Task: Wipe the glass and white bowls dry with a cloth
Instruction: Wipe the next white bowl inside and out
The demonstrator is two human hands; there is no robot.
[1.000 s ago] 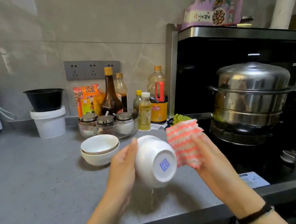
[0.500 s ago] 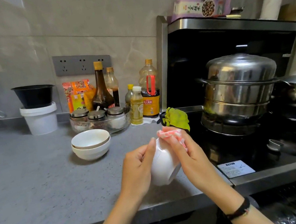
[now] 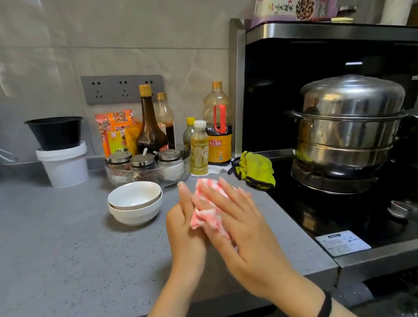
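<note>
I see stacked white bowls (image 3: 135,202) on counter (image 3: 53,252). Just right of them: cloth (image 3: 206,214) sandwiched between hands. Right hand (image 3: 239,225) fingers straight, slightly spread, pressing cloth. Left hand (image 3: 183,227) fingers straight, together, against cloth.

The grey speckled countertop (image 3: 55,262) carried two stacked white bowls (image 3: 135,204), a white tub (image 3: 64,166), a glass dish (image 3: 184,166) of jars, and bottles (image 3: 149,124) along the wall.

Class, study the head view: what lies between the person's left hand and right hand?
A crumpled pink-and-white cloth, pressed between the left hand and right hand, as the head view shows. No bowl is visible there.
</note>
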